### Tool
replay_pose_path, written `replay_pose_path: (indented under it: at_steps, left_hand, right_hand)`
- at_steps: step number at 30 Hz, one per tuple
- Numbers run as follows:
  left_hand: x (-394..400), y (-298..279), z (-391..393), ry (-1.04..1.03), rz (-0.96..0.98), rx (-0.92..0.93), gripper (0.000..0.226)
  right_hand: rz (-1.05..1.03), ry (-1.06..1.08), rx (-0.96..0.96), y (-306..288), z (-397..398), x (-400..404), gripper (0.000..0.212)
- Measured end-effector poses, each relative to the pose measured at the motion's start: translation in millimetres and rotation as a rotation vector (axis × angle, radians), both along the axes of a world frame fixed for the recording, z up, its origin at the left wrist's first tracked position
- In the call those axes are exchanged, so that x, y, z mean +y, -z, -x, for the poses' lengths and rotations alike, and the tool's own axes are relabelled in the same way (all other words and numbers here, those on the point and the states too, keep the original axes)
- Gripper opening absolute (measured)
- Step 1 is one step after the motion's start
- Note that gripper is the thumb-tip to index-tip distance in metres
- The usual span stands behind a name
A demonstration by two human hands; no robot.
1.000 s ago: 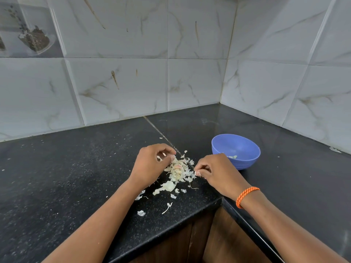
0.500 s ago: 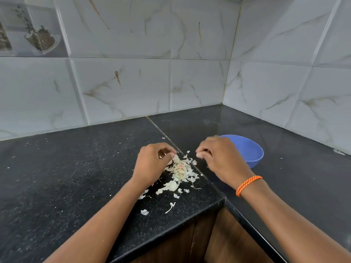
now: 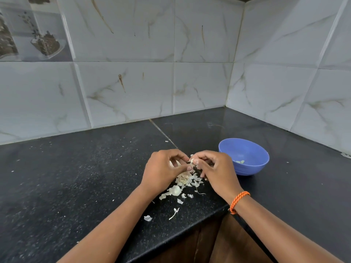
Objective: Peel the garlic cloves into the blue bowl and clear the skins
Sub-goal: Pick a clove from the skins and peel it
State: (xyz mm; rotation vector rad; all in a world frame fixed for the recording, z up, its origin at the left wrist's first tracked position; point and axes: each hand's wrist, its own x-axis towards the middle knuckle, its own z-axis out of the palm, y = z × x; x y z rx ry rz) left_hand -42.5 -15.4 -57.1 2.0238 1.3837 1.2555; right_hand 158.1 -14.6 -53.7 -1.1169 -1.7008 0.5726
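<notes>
My left hand (image 3: 163, 170) and my right hand (image 3: 216, 171) meet above the counter, fingertips together, both pinching a small pale garlic clove (image 3: 192, 160). Most of the clove is hidden by the fingers. Directly beneath the hands lies a heap of papery garlic skins (image 3: 182, 185) on the black counter. The blue bowl (image 3: 247, 150) stands just right of my right hand, with a few peeled pale cloves (image 3: 239, 161) in its bottom.
Stray skin bits (image 3: 148, 218) and a thin stem piece (image 3: 174, 213) lie near the black counter's front edge (image 3: 171, 238). Tiled walls meet in a corner behind. Dark wooden cabinet fronts show below the edge.
My right hand went up by the bowl and came back left to meet my left hand. Both hands now pinch the clove, lifted a little above the skins.
</notes>
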Motion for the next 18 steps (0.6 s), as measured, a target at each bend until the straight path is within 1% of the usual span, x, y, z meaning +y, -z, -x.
replay_pose_path:
  at_steps: [3,6,12,15,18]
  left_hand:
    - [0,2,-5,-0.029,-0.023,0.011,0.013]
    - [-1,3,-7,-0.055,-0.037,0.027,0.014]
    - [-3,3,-8,-0.097,-0.073,0.014,0.014]
    - [-2,3,-9,-0.082,-0.047,-0.005,0.015]
    - [-2,5,-8,-0.062,-0.01,-0.043,0.011]
  right_hand:
    - [0.005,-0.03,-0.011,4,0,3,0.014]
    - [-0.006,-0.034,-0.035,9,0,6,0.018]
    - [-0.034,0.025,0.037,9,0,1,0.021]
    - [-0.101,0.069,-0.035,9,2,2,0.008]
    - [-0.163,0.085,-0.144,14,5,3,0.011]
